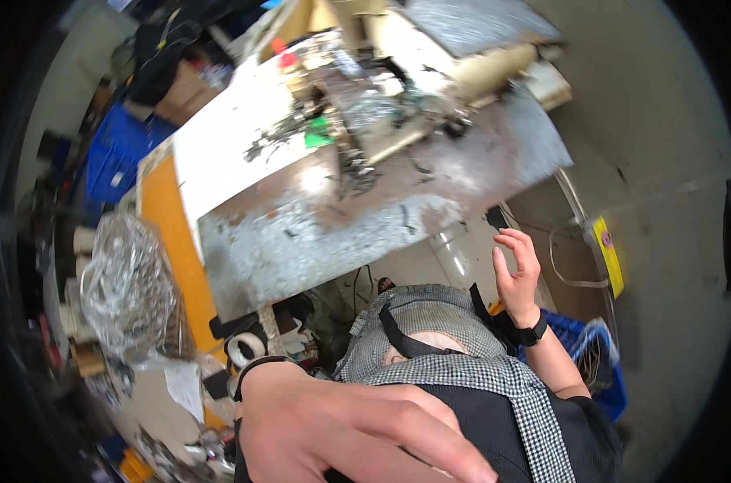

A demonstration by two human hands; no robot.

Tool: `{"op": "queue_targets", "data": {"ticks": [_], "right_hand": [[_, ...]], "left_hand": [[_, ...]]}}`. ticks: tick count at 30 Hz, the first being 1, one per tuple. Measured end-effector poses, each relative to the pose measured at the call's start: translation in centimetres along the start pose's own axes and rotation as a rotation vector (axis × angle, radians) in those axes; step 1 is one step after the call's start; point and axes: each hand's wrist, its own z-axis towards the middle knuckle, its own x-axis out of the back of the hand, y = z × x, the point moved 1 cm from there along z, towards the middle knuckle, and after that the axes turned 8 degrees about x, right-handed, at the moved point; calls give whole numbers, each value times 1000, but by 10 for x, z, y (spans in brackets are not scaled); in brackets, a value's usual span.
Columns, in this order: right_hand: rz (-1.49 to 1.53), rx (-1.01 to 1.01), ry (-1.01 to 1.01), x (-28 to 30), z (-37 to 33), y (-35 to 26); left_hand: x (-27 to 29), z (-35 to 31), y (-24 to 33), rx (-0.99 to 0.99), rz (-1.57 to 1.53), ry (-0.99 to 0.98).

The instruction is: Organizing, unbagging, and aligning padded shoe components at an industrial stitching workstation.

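My left hand (341, 419) is raised close to the camera in front of my chest, its fingers stretched out to the right. The fingertips run near the lower edge, and I see nothing held in it. A thin dark band circles that wrist. My right hand (517, 270) is lifted off the table's right side, fingers loosely curved and apart, nothing between them. A black watch (533, 332) sits on its wrist. Both hands are away from the metal-topped worktable (301, 249). I wear a checked apron (438, 372) over a dark top.
Blurred tools and small parts crowd around a machine (373, 105) at the table's back. A green piece (318, 133) lies beside it. Left are a clear plastic bag (128, 282), a tape roll (245, 348) and a blue crate (120, 153). Another blue crate (615, 390) stands right.
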Motion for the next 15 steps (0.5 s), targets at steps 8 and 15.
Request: {"op": "queue_targets", "data": {"ticks": [8, 15], "right_hand": [[235, 330, -384, -79, 60, -49], [432, 578, -763, -127, 104, -74]], "left_hand": [[-45, -8, 37, -591, 29, 1093], [-44, -55, 66, -225, 488, 738]]}}
